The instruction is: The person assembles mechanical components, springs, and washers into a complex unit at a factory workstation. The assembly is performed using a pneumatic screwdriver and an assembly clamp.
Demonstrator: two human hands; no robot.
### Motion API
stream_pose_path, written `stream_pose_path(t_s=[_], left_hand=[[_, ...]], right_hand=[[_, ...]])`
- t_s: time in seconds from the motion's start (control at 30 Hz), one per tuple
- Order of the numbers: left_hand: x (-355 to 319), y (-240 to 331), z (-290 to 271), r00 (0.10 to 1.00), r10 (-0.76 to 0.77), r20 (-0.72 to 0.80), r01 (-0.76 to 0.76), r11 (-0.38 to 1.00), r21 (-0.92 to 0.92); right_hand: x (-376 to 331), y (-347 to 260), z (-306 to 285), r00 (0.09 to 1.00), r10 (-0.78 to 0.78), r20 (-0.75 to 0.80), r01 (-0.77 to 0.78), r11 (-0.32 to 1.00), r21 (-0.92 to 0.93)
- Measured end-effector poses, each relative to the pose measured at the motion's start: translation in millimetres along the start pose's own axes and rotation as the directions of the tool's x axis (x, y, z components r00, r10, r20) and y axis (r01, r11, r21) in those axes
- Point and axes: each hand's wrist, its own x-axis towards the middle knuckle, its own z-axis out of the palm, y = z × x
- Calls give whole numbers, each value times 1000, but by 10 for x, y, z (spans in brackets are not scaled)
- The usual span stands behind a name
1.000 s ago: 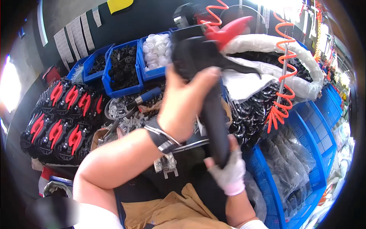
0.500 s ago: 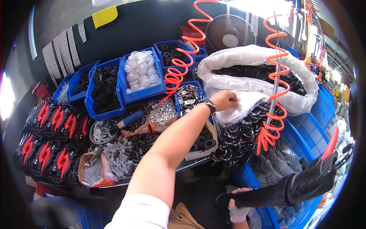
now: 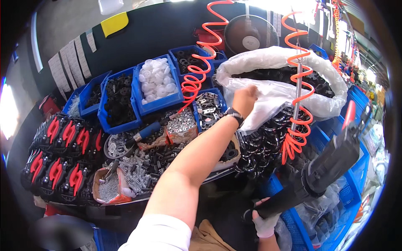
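Note:
My left hand (image 3: 246,99), a dark band on its wrist, reaches across the bench with curled fingers. It is closed on the loose front part of a clear-white plastic bag (image 3: 268,97), though the fingertips are partly hidden. Black parts (image 3: 324,81) lie inside the bag's rolled rim. Low on the right, my right hand (image 3: 266,224), partly covered in white, grips the lower end of a black tube (image 3: 284,196). The tube slants up to the right, with a thicker collar partway and a red lever (image 3: 349,115) at its upper end.
Blue bins (image 3: 157,85) of white and black plastic parts line the back. Springs (image 3: 140,173), nuts (image 3: 181,124) and a blue-handled tool (image 3: 148,130) lie in front. Black-and-red assemblies (image 3: 54,173) fill the left. Coiled orange hoses (image 3: 299,146) hang down. Blue crates (image 3: 299,228) stand right.
My left hand has moved up and slightly away over the plastic bag, whose loose part has shifted with it. The black tube has tilted more upright in my right hand.

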Motion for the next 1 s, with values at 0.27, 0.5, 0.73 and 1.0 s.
stream_pose_path(t_s=[0.27, 0.5, 0.73, 1.0], left_hand=[[-980, 1559, -1271, 786, 469, 402, -614, 663, 428], [-189, 1265, -1461, 921, 230, 316, -275, 956, 107], [154, 1813, -1655, 596, 503, 626, -688, 722, 75], [-2303, 2864, -561, 280, 852, 442, -865, 424, -270]], right_hand=[[-190, -1000, -799, 810, 327, 486, -407, 911, 66], [83, -1565, -630, 738, 280, 614, -470, 866, 171], [69, -1483, -764, 757, 375, 536, -490, 867, 85], [-137, -1387, -927, 474, 807, 353, -858, 334, 391]])
